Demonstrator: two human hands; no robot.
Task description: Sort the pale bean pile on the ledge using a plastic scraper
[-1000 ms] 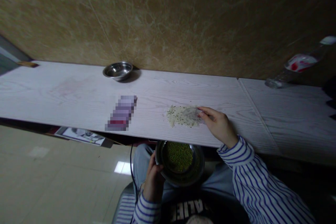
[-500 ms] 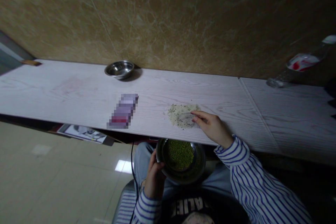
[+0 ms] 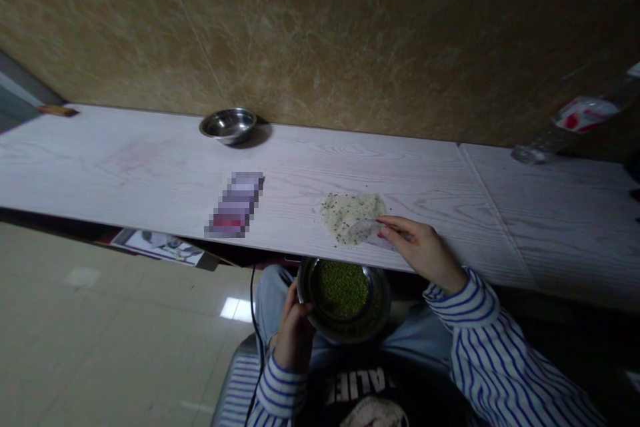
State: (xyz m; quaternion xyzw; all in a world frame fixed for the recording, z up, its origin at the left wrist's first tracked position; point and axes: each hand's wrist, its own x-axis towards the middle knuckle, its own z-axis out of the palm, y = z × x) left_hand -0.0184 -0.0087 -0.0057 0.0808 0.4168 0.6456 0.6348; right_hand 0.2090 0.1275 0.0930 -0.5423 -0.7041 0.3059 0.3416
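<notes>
The right hand (image 3: 425, 250) is drawing back across the rice pile (image 3: 350, 210), and the clear sheet (image 3: 364, 231) in its grip, which was covering the middle half a second ago, is now overlapping the pile's near-right edge. With that shift, more of the pale middle is showing; dark specks are still lying mingled with the white grains, so the work with the sheet seems to be continuing. Thumb and forefinger are pinching the sheet, while the other fingers are curling behind, partly hidden. On the near side of the pile and below it, the left hand (image 3: 295, 330) is staying put, its thumb pressing on the rim of the steel bowl (image 3: 377, 311) and its fingers wrapping the outer wall, mostly out of sight. That deep, round, dully shining bowl is holding small green beans (image 3: 343, 288), closely packed. The sheet is looking thin and round-edged, probably plastic; the pile is spreading as a grainy, ragged patch over the pale, wood-grained countertop (image 3: 290, 167). Left of the pile and farther back, a smaller metal bowl (image 3: 229, 128) is gleaming; left of it, a flat pixelated item (image 3: 235, 207) is lying; far right, a see-through bottle (image 3: 583, 117) is standing, red showing on its label.
</notes>
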